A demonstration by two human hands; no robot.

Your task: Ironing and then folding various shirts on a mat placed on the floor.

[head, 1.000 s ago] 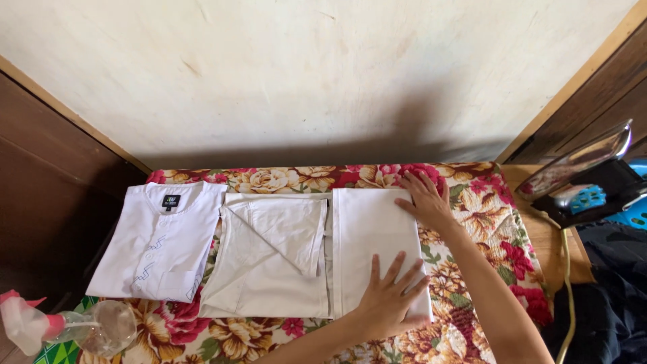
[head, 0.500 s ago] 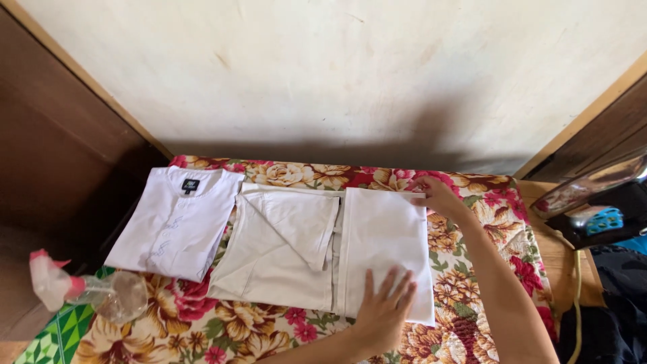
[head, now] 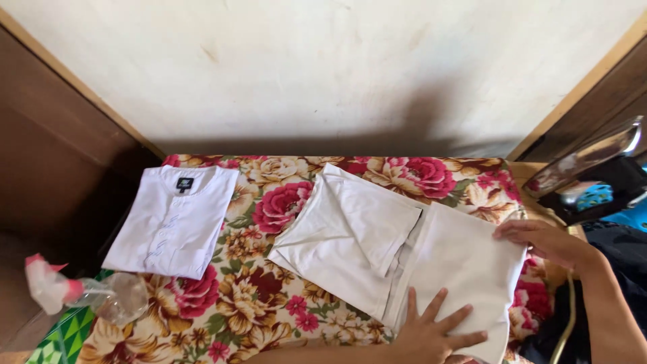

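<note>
A folded white garment (head: 377,249) lies at an angle on the floral cloth (head: 269,202), right of centre. My left hand (head: 435,330) rests flat on its near right part, fingers spread. My right hand (head: 539,240) grips the garment's far right edge, near the table's right side. A second folded white shirt (head: 174,221) with a dark collar label lies apart on the left.
A clear spray bottle (head: 94,293) with a pink nozzle lies at the near left. An iron (head: 586,172) stands on a wooden surface at the right, with its cord (head: 563,317) trailing down. A pale wall rises behind the table.
Both hands have pulled the white garment to the right and turned it, opening a gap of floral cloth between it and the shirt on the left. My right hand has shifted right and nearer.
</note>
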